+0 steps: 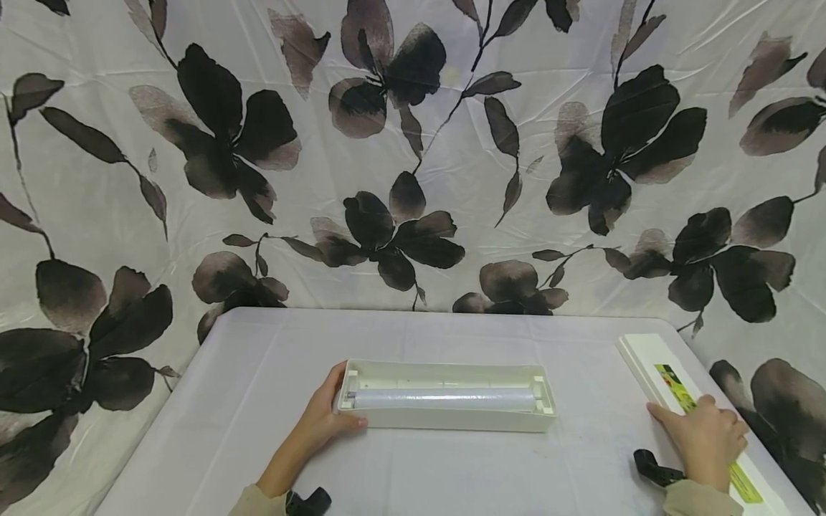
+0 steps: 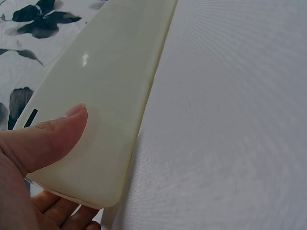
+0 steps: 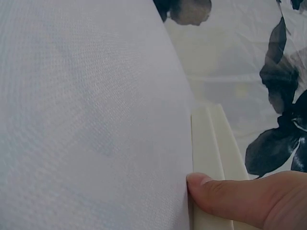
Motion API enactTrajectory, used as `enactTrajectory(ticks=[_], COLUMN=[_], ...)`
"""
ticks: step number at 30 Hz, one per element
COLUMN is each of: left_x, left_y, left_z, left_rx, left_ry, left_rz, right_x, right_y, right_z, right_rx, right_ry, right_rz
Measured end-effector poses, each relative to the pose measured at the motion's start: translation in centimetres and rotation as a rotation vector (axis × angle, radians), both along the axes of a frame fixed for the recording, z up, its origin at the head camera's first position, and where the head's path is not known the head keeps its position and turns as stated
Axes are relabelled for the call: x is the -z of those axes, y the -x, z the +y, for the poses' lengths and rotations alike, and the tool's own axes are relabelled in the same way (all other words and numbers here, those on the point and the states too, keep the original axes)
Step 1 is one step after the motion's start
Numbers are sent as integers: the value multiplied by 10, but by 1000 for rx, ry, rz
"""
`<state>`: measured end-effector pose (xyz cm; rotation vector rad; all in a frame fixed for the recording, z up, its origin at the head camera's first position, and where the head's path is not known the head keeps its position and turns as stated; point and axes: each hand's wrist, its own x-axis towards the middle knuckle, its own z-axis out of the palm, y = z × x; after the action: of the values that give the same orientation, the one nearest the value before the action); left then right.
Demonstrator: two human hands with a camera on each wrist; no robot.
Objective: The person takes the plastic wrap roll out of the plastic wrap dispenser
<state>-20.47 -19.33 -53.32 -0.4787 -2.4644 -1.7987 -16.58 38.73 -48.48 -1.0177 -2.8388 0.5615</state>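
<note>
A long cream-white box [image 1: 452, 421] lies across the middle of the table, its top open. Inside it rests a shiny, translucent roll that looks like cling film [image 1: 445, 398]. My left hand [image 1: 327, 410] grips the box's left end; in the left wrist view the thumb [image 2: 57, 136] presses the long side and the fingers curl round the end. Far to the right, my right hand [image 1: 706, 438] holds a long white lid [image 1: 644, 358] with a yellow-green label [image 1: 677, 387]. Its thumb [image 3: 211, 189] lies against the near edge in the right wrist view; the other fingers are hidden there.
A white cloth covers the table [image 1: 413, 473]. Behind it hangs a white sheet [image 1: 490, 179] printed with dark flowers. The lid lies along the table's right edge. Black straps [image 1: 654, 469] show at both wrists.
</note>
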Motion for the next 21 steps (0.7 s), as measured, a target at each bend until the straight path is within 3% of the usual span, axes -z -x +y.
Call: enactTrajectory(ticks=[5, 21], left_x=[0, -1], left_y=[0, 0], left_z=[1, 1], left_rx=[-1, -12], left_ry=[12, 6], left_rz=[4, -24], right_x=[1, -6], right_y=[1, 8], right_z=[0, -5], right_rx=[19, 27], right_ry=[2, 101], right_rz=[-18, 83])
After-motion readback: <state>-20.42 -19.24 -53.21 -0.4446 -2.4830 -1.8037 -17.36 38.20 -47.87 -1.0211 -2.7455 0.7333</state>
